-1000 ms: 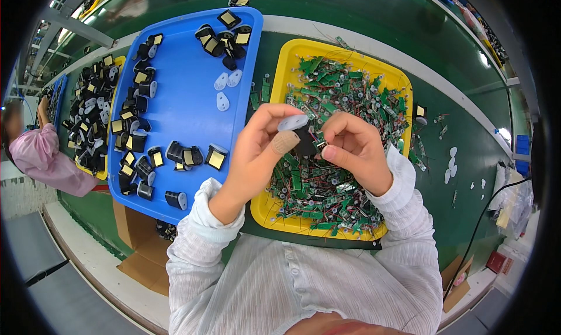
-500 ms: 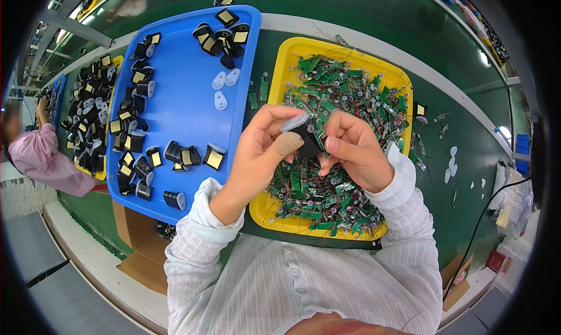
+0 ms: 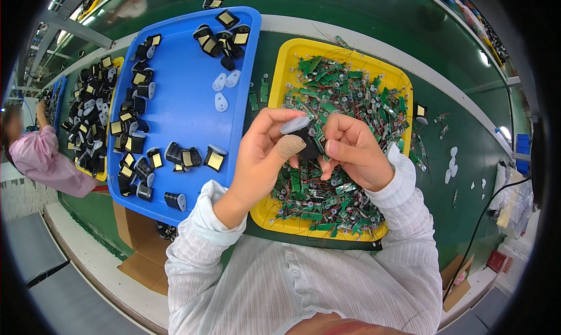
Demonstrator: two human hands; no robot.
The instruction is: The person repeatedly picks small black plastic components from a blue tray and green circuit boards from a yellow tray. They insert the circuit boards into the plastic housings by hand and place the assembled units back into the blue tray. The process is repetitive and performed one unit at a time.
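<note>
My left hand (image 3: 261, 157), its thumb wrapped in a tan bandage, grips a small black plastic housing (image 3: 309, 150) with a pale grey oval cap (image 3: 295, 125) at its upper end. Against the housing's right side, my right hand (image 3: 361, 157) pinches the end of a small green circuit board (image 3: 320, 139). How far the board sits in the housing is hidden by the fingers. Both hands are above a yellow tray (image 3: 281, 63) heaped with green circuit boards (image 3: 362, 101) with thin wires.
Left of it lies a blue tray (image 3: 187, 122) with black housings along its edges and several loose grey caps (image 3: 221, 102). Another yellow tray (image 3: 118, 63) is farther left, near a person in pink (image 3: 52, 160). White oval pieces (image 3: 453, 160) and a black cable (image 3: 484, 221) lie right.
My left hand has tilted the black housing slightly, so more of the cap's top faces up. My right hand stays nearly in place at its side.
</note>
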